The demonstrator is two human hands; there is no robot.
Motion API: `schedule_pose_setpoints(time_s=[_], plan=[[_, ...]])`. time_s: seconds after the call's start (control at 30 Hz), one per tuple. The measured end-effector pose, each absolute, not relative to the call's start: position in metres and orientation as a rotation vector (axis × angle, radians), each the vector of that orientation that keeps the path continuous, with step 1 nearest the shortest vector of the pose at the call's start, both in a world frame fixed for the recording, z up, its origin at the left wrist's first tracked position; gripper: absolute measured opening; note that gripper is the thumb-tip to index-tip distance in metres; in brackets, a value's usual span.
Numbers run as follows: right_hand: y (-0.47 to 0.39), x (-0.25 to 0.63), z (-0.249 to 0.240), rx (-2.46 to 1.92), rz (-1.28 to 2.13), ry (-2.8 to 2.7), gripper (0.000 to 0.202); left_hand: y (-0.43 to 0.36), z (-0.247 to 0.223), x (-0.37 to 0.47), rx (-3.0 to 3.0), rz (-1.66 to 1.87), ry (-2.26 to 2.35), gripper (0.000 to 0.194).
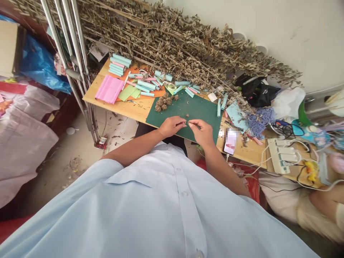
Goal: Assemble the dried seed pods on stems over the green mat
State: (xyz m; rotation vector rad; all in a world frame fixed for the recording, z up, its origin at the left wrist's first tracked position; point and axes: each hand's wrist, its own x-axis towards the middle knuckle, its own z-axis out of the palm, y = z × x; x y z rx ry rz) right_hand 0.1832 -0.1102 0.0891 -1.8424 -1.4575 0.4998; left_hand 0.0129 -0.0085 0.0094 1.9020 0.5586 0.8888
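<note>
Our grip is a fine pinch on both sides: left hand (172, 126) and right hand (200, 131) each close thumb against forefinger, with the two sets of tips just apart. Between them we seem to pinch a small dried plant fragment (185, 123), though it is too tiny to make out for certain; something so slight calls for fingertips rather than a whole palm. We hold it low over the near part of the green mat (204, 109), close to our body, where the forearms need little reach and, we judge, any crumb drops onto a plain surface.

A heap of knobbly brown dried clusters (163, 103) sits on the mat beyond our left hand, near enough to pick from yet out of the way of the fingers. Pale blue paper rolls (146, 85) lie behind it on the wooden bench (142, 113), beside a pink paper sheet (109, 89), probably pushed back to free the mat. Long dried stalks (172, 43) fill the rear against the wall. To our right, the phone (230, 141) lies near the bench's front edge with a white cable attached, likely placed there for easy viewing.
</note>
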Motion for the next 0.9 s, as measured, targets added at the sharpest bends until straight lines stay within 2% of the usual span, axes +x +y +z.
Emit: schedule_pose_setpoints(time_s=[0.23,0.47,0.73,0.9], plan=[[-0.106,0.176,0.098,-1.808,0.328,-1.731,0.021,-0.01,0.012,0.012,1.962,0.899,0.512,0.032],[-0.102,0.172,0.107,-1.901,0.217,-1.921,0.023,-0.01,0.015,0.014,1.869,0.919,0.477,0.034],[-0.095,0.174,0.11,-1.973,0.31,-1.846,0.012,-0.01,0.012,0.014,1.92,0.887,0.442,0.037],[-0.096,0.177,0.116,-1.941,0.339,-1.955,0.016,-0.01,0.01,0.015,1.945,0.854,0.445,0.035]])
